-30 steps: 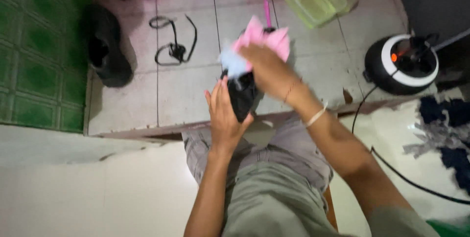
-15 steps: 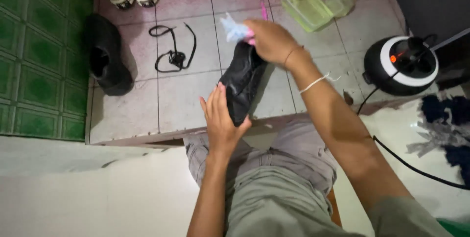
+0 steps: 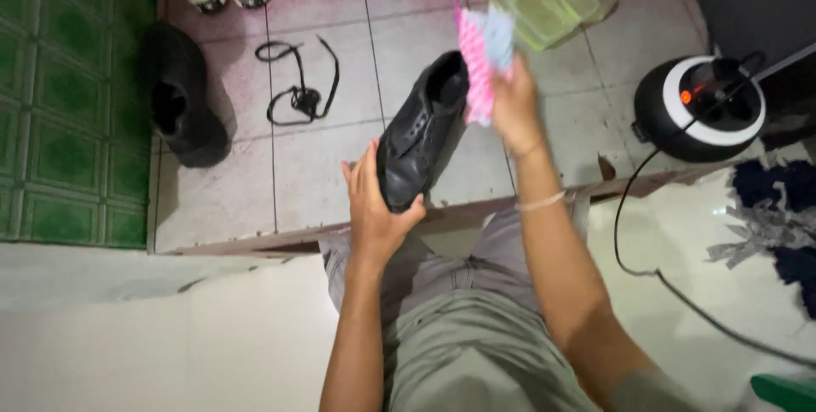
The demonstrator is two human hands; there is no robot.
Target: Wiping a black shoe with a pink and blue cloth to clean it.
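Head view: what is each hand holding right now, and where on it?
Left hand cups the black shoe under its toe end. Right hand pinches the pink-and-blue cloth at its lower edge.

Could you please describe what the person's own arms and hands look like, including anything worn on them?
Both forearms are bare, with no sleeves or gloves in view. The left hand wears nothing that shows. The right hand has a thin light bracelet around the wrist, and a fainter thin band closer to the hand. No watch or markings can be made out.
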